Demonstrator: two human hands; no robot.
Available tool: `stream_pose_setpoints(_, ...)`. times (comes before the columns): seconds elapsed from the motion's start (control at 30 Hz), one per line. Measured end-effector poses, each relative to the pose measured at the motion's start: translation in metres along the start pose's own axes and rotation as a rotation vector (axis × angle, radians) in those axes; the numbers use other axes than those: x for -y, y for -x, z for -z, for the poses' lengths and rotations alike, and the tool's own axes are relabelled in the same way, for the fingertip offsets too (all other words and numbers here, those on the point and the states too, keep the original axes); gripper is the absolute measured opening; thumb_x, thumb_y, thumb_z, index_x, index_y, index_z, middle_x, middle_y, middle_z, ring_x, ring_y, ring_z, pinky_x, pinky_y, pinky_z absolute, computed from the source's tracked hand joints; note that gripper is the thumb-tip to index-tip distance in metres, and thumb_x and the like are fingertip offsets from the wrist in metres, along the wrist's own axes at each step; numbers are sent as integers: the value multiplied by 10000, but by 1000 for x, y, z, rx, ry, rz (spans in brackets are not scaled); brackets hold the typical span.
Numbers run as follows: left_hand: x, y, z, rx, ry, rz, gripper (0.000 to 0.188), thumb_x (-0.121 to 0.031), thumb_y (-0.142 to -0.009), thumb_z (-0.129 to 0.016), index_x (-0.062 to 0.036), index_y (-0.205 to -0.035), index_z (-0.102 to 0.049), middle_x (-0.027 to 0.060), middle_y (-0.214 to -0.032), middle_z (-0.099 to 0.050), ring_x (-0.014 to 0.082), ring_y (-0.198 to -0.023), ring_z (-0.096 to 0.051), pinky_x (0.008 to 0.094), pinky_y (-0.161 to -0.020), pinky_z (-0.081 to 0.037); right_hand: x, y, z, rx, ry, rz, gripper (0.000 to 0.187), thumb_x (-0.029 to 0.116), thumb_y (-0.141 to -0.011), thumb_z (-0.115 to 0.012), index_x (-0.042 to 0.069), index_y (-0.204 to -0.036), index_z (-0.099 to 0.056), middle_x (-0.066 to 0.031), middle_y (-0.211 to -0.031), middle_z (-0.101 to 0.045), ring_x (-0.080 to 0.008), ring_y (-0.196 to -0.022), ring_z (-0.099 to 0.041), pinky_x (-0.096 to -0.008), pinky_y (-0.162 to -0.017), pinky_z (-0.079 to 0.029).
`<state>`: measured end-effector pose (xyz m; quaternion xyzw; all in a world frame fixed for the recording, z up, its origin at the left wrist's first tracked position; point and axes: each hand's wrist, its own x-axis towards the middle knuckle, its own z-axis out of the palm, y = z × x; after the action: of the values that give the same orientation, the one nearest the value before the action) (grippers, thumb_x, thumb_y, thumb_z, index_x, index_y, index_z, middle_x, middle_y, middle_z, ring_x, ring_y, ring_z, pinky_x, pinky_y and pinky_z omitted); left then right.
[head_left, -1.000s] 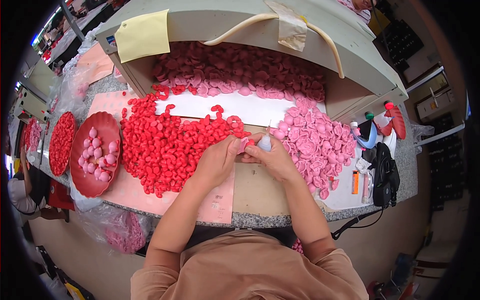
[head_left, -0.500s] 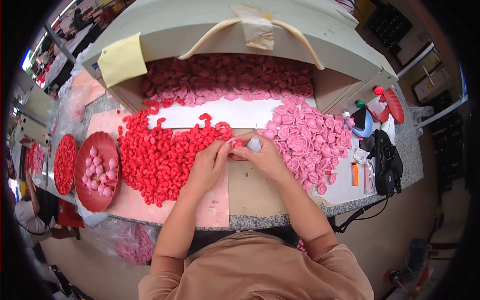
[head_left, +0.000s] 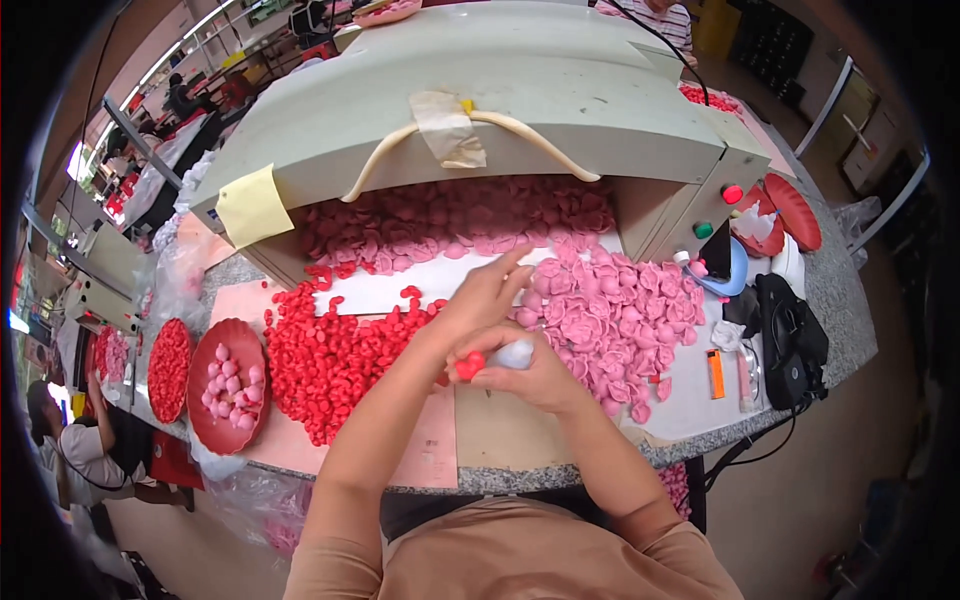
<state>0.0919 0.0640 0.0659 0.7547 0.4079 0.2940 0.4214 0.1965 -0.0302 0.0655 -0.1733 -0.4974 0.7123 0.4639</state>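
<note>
My right hand (head_left: 535,378) is closed in front of me over the table. It holds a small red curved piece (head_left: 469,365) at its fingertips and a small translucent bottle (head_left: 514,354) in the crook of the thumb. Beyond it, my left hand (head_left: 480,302) stretches forward with fingers apart, its tips by the near left edge of a heap of pink petal-shaped pieces (head_left: 610,315). I see nothing in its fingers. A heap of small red pieces (head_left: 335,370) lies to the left, beside my left forearm.
A grey machine housing (head_left: 480,90) arches over more pink pieces. Red dishes stand left, one with pink balls (head_left: 232,390). At right lie an orange lighter-like object (head_left: 715,373), a black bag (head_left: 787,335) and a blue container (head_left: 735,265). A person (head_left: 95,440) sits far left.
My left hand has let go at the fingertips and moved forward toward the pink heap. The right hand keeps the bottle and red piece. The view has tilted up.
</note>
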Motion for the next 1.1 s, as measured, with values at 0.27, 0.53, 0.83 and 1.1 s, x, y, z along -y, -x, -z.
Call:
stream_pose_setpoints(0.27,61,-22,47,-285,-562,-167,257,-168,-819,-633,-62,-1053,-612,179,-932,-606,340,-855,-602,399,-734,-492,-6,-6,-7,19,91,-70,262,29,-819,-664,10,-1072,-598,-70,-1038,-618,-150,-986,-589,-302,-899,-463)
stream_pose_setpoints(0.53,65,-21,44,-287,-742,-198,229,-236,-827,-653,-58,-968,-618,167,-903,-606,312,-786,-600,413,-664,-482,-19,-14,-1,-13,85,-98,273,66,-850,-646,17,-1111,-578,-50,-1001,-614,-132,-929,-597,-284,-859,-485)
stream_pose_setpoints(0.83,31,99,30,-221,-108,-96,141,-47,-869,-610,-1,-1001,-594,96,-990,-622,132,-752,-619,251,-622,-498,-35,-18,12,-442,229,-44,244,130,-862,-645,23,-1070,-578,-18,-921,-605,-74,-809,-575,-222,-738,-485)
stream_pose_setpoints(1.1,40,114,19,-303,739,205,293,-68,-946,-491,2,-1230,-495,91,-1240,-532,172,-1089,-550,297,-887,-481,-51,-22,4,-423,406,-3,242,118,-850,-656,16,-1057,-584,-32,-976,-608,-94,-885,-581,-242,-782,-484)
